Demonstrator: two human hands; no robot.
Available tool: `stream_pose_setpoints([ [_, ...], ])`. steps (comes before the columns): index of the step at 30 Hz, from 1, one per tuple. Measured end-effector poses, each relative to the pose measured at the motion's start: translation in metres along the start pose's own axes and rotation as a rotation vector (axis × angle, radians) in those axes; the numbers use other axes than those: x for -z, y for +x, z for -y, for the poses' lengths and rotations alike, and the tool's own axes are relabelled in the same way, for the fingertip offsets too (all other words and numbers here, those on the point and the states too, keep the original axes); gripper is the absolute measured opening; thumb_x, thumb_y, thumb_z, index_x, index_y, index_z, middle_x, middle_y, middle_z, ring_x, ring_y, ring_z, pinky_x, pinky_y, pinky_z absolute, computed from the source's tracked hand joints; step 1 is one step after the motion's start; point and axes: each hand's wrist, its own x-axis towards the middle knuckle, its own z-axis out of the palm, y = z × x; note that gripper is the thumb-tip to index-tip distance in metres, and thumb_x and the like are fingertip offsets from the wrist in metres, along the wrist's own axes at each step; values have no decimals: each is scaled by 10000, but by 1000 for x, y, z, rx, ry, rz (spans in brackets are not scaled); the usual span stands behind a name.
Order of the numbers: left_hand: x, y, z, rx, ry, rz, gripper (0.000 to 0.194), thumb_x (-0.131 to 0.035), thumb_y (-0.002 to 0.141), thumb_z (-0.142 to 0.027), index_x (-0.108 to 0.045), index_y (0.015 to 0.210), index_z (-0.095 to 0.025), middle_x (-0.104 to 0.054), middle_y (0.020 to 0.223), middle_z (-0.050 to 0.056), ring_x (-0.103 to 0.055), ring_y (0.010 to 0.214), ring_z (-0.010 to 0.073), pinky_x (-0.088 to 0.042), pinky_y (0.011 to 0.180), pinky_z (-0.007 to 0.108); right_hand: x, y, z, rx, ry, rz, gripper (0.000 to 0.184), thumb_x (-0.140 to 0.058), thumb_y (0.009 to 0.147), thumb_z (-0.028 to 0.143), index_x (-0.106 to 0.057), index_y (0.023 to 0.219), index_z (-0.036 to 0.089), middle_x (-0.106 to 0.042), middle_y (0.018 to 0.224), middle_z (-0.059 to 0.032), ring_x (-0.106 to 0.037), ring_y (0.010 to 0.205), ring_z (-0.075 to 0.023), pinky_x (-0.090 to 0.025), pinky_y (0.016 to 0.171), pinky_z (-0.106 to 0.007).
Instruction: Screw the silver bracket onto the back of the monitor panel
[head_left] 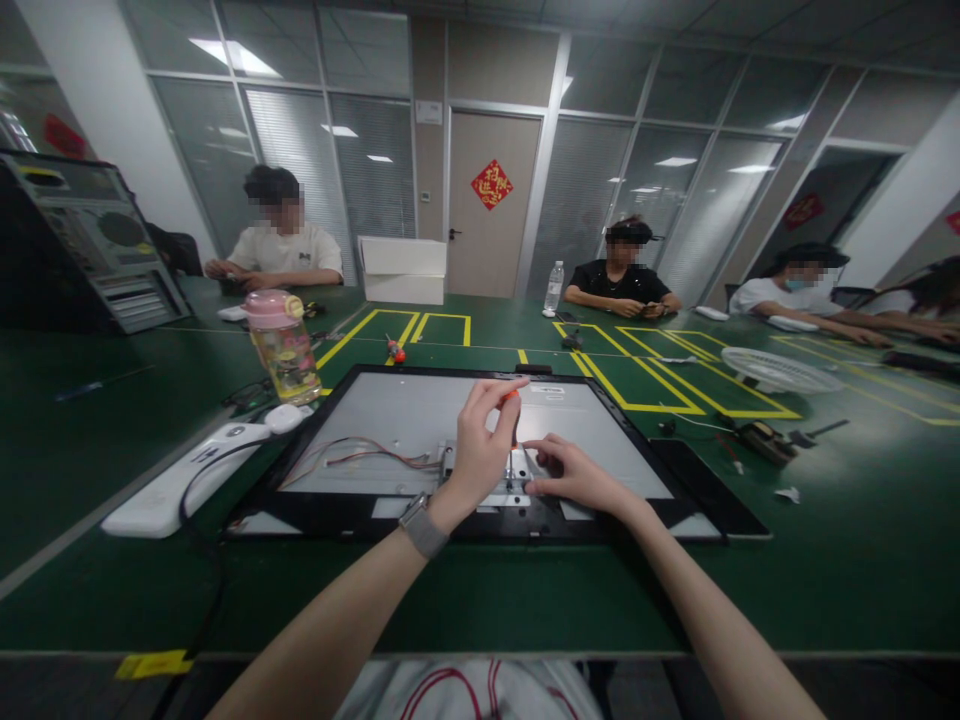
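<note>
Two bare hands work over a wide, flat panel (420, 405), a smooth grey metal sheet with a glossy black border, lying on the green table (480, 600) directly in front of the person. The left hand (480, 445) grips a slim screwdriver (515, 425) (dark-handled, with a bright orange top) between thumb and fingers. The right hand (574, 475) has its index finger and thumb stretched toward the screwdriver's foot, the other fingers curled; I cannot tell whether it pinches anything.

Under both hands sits a shiny, squarish metal bracket (517, 490), near the panel's close edge, and thin, soft wires (360, 445) run loosely leftward from it. The screwdriver stands almost upright over this bracket, orange end up, its long axis nearly square to the sheet; its tip is too small to make out. The panel's long axis runs left to right across the person's front. Left of it are a clear, rounded bottle (289, 370) with a pink lid and a long white plastic case (180, 490).
</note>
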Motion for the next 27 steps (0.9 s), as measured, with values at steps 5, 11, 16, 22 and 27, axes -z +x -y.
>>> stream_pose_setpoints([
  [5, 0, -1, 3, 116, -111, 52, 313, -390, 983, -267, -634, 1164, -191, -701, 1049, 83, -655, 940, 173, -509, 858, 323, 1, 0, 1, -5, -12, 11, 572, -763, 753, 401, -610, 1268, 205, -540, 904, -28, -557, 833, -205, -440, 749, -307],
  [11, -1, 1, 0, 65, -92, 57, 231, -500, 937, -244, -679, 1074, -196, -673, 988, 70, -629, 876, 154, -500, 771, 275, 1, 0, 3, -5, -4, 5, 558, -765, 746, 405, -622, 1245, 201, -544, 894, -27, -555, 808, -201, -445, 741, -311],
  [16, 1, 2, -3, -4, 4, 41, 150, -620, 861, -218, -719, 973, -209, -566, 853, 21, -554, 777, 129, -469, 725, 253, 0, 0, 1, 1, -4, -5, 558, -758, 751, 424, -622, 1237, 185, -551, 909, -37, -561, 821, -209, -447, 746, -317],
  [22, 2, 2, -3, 15, -58, 102, 305, -430, 935, -150, -676, 1106, -204, -646, 1002, 56, -597, 944, 162, -477, 836, 297, 1, 0, 1, -1, 0, 6, 558, -762, 750, 404, -621, 1242, 183, -546, 906, -36, -557, 820, -207, -446, 761, -323],
  [27, 1, 1, -2, -33, 40, 25, 196, -613, 844, -184, -706, 1016, -200, -564, 881, 32, -560, 805, 133, -481, 742, 266, 0, 1, 0, 3, 0, -5, 559, -767, 744, 419, -628, 1239, 200, -550, 902, -33, -552, 806, -202, -442, 733, -311],
])
